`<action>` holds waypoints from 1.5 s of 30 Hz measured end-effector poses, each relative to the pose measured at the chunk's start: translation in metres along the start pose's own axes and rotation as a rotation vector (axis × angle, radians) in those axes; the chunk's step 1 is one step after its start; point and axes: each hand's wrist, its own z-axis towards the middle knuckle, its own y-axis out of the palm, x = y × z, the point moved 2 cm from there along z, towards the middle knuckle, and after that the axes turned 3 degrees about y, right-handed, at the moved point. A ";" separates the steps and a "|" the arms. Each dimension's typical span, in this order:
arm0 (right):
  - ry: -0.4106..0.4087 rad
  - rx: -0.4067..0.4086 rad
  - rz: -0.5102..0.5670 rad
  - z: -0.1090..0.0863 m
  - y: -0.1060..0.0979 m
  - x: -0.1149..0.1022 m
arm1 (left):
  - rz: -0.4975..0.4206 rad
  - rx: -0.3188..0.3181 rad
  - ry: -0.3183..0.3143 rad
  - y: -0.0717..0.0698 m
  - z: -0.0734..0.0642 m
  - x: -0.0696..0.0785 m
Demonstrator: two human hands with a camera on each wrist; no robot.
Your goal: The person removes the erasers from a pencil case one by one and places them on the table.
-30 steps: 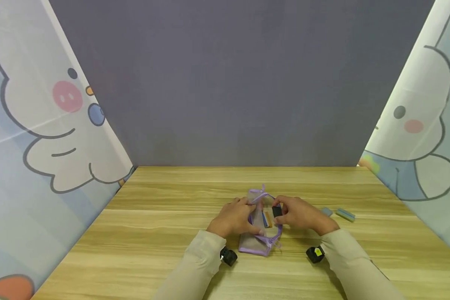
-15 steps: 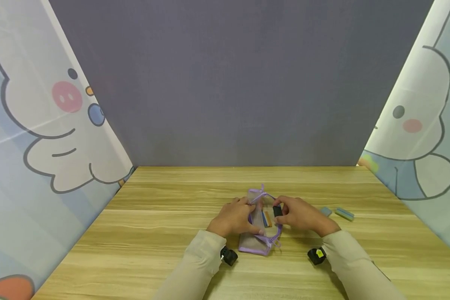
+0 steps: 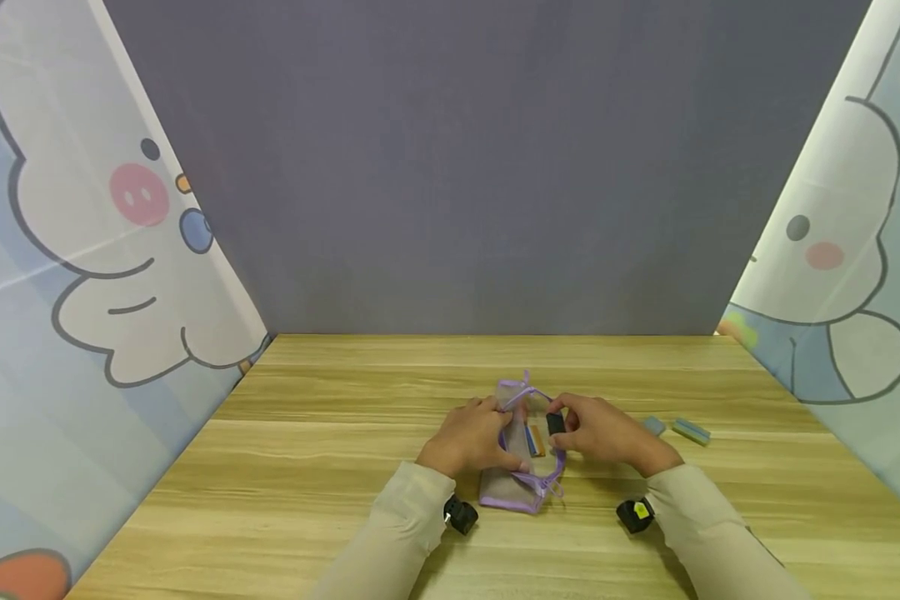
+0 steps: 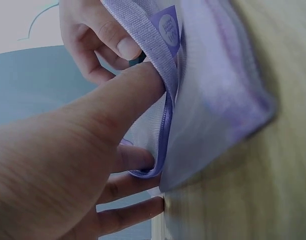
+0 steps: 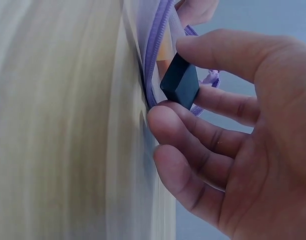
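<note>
While the left hand (image 3: 468,437), fingers apart, props the purple pouch (image 3: 508,492) on the desk (image 3: 330,417), the right hand's (image 3: 600,428) fingers pinch the black block (image 5: 181,82) at its mouth, likely a pass-through step needing that gap wide.

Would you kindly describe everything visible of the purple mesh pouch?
The pouch looks like sheer mesh with purple edging, a zipper, and a purple label bearing a pale circle. It lies on the wood-patterned table, mouth spread open toward the right hand, which holds a black block at the opening. The left hand spreads the mouth, thumb inside. An orange piece and a blue one show inside.
</note>
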 end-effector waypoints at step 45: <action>-0.039 0.083 -0.048 -0.028 -0.014 0.008 | 0.080 0.107 0.077 0.001 -0.004 0.004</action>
